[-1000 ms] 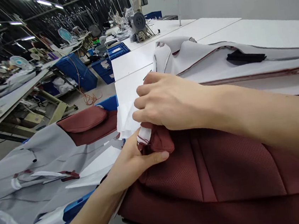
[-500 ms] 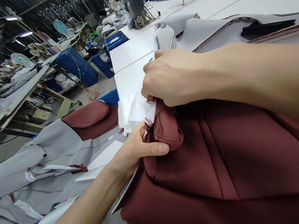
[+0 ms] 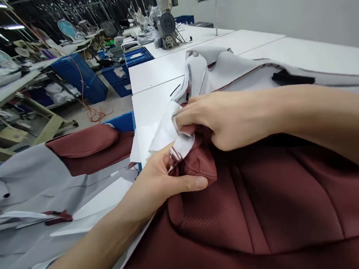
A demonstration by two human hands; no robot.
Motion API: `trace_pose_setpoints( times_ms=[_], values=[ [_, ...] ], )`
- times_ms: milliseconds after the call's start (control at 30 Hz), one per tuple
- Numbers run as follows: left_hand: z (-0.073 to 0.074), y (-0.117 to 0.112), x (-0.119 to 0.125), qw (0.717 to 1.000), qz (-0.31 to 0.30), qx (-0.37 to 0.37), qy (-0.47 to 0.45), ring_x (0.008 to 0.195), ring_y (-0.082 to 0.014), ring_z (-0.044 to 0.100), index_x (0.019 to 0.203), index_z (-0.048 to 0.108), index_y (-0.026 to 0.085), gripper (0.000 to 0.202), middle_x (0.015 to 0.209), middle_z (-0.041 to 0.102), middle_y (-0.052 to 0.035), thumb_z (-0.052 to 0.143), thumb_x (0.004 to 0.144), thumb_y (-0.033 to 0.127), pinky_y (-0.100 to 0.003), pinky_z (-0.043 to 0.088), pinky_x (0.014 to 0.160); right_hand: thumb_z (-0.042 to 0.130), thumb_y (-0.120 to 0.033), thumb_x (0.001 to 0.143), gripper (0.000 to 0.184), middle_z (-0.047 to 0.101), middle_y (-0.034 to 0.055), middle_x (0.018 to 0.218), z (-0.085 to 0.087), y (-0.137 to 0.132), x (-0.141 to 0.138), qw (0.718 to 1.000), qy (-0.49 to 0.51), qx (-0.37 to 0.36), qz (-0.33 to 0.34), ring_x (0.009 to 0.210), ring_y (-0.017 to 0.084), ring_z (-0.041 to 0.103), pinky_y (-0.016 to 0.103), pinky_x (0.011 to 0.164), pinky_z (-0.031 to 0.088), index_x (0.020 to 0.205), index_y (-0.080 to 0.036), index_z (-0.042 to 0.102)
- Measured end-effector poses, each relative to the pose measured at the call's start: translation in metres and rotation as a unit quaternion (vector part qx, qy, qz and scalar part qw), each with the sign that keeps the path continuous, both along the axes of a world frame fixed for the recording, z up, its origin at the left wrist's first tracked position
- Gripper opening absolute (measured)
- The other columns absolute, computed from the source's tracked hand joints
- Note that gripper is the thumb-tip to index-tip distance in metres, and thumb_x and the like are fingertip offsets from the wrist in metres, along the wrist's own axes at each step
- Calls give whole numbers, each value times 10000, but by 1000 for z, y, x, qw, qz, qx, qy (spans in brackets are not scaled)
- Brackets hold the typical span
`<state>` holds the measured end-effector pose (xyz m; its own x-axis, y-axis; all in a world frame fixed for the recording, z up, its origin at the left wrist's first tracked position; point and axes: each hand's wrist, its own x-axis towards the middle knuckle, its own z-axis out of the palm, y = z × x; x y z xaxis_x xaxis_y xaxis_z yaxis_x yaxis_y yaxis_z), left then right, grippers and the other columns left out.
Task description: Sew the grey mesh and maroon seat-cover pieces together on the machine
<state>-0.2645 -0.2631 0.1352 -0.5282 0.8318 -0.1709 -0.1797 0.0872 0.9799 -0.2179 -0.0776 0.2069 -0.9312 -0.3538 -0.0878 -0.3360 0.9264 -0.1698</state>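
A dark red perforated seat cover [image 3: 271,210] lies on the white table in front of me, with its upper left corner bunched up. My left hand [image 3: 154,184] pinches that corner from below, thumb pressed on the red fabric. My right hand [image 3: 226,119] grips the same corner from above, fingers closed on the white backing layer [image 3: 166,131] that folds out at the edge. A grey cover with red piping [image 3: 224,67] lies just behind my hands.
Left of the table, a blue bin [image 3: 122,122] holds grey and red covers [image 3: 84,146]. A sewing machine [image 3: 165,27] stands at the far end of the white table [image 3: 150,71]. Blue crates [image 3: 137,56] and cluttered workbenches fill the background left.
My right hand has slid a little right and down along the corner. The white backing is pulled out further. The left hand keeps its pinch on the red fabric.
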Motion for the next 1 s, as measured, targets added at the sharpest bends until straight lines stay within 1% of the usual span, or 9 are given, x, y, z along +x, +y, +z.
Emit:
trace_pose_setpoints(
  times_ms=[100, 233, 300, 400, 500, 700, 833, 933, 1000],
  values=[
    [4, 3, -2, 1000, -10, 12, 13, 978, -211, 644, 1097, 675, 185, 511, 1013, 718, -26, 867, 624, 210, -282, 477, 900, 650, -134, 700, 306, 605, 11, 871, 13, 2, 13, 993, -91, -73, -34, 698, 138, 510, 250, 576, 334, 976, -193, 532],
    [6, 6, -9, 994, -72, -7, 81, 945, -200, 617, 1018, 665, 172, 399, 949, 689, -19, 845, 671, 250, -262, 469, 834, 665, -114, 684, 219, 487, -40, 693, 11, 8, 12, 995, -48, -64, -56, 636, 103, 414, 252, 576, 261, 773, -188, 480],
    [6, 8, -14, 991, -102, -18, 89, 925, -190, 607, 981, 659, 161, 365, 929, 671, -11, 840, 675, 246, -254, 465, 814, 676, -112, 669, 227, 440, -49, 652, 8, 13, 6, 992, -51, -83, -77, 634, 97, 397, 250, 580, 248, 713, -183, 465],
    [2, 11, -22, 988, -151, -3, 20, 878, -160, 605, 987, 655, 152, 351, 948, 667, -9, 822, 685, 208, -236, 474, 784, 723, -158, 644, 248, 411, -54, 614, 5, 20, -6, 981, -91, -123, -121, 618, 95, 388, 243, 568, 244, 674, -180, 477],
    [-7, 13, -27, 981, -181, 26, -63, 881, -161, 622, 1061, 645, 148, 414, 1006, 682, -30, 815, 685, 192, -241, 500, 780, 773, -213, 617, 275, 408, -49, 594, 3, 23, -14, 970, -131, -142, -150, 608, 102, 388, 251, 554, 249, 664, -181, 504],
    [-18, 11, -27, 979, -182, 26, -88, 1028, -216, 626, 1170, 612, 147, 563, 1109, 683, -60, 841, 659, 204, -245, 518, 798, 796, -252, 630, 277, 440, -43, 626, -3, 19, -15, 962, -144, -158, -171, 636, 109, 411, 249, 563, 271, 670, -178, 533],
    [-19, 10, -25, 980, -177, 30, -81, 1106, -228, 605, 1185, 606, 149, 572, 1110, 686, -57, 830, 660, 187, -241, 504, 850, 778, -172, 644, 252, 440, -58, 616, -4, 15, -12, 961, -143, -152, -180, 618, 93, 409, 240, 553, 269, 667, -172, 527],
    [-16, 11, -25, 981, -178, 31, -75, 1069, -223, 620, 1168, 607, 148, 541, 1069, 693, -51, 817, 673, 202, -247, 504, 842, 737, -75, 654, 269, 401, -84, 569, -2, 15, -12, 965, -140, -142, -171, 558, 58, 357, 228, 517, 238, 645, -165, 484],
    [-12, 11, -25, 984, -173, 19, -46, 1012, -206, 632, 1150, 608, 160, 502, 1077, 689, -38, 805, 693, 228, -252, 506, 829, 728, -60, 653, 292, 371, -98, 545, -1, 15, -12, 967, -138, -136, -163, 524, 41, 325, 223, 490, 216, 638, -165, 455]
  ],
)
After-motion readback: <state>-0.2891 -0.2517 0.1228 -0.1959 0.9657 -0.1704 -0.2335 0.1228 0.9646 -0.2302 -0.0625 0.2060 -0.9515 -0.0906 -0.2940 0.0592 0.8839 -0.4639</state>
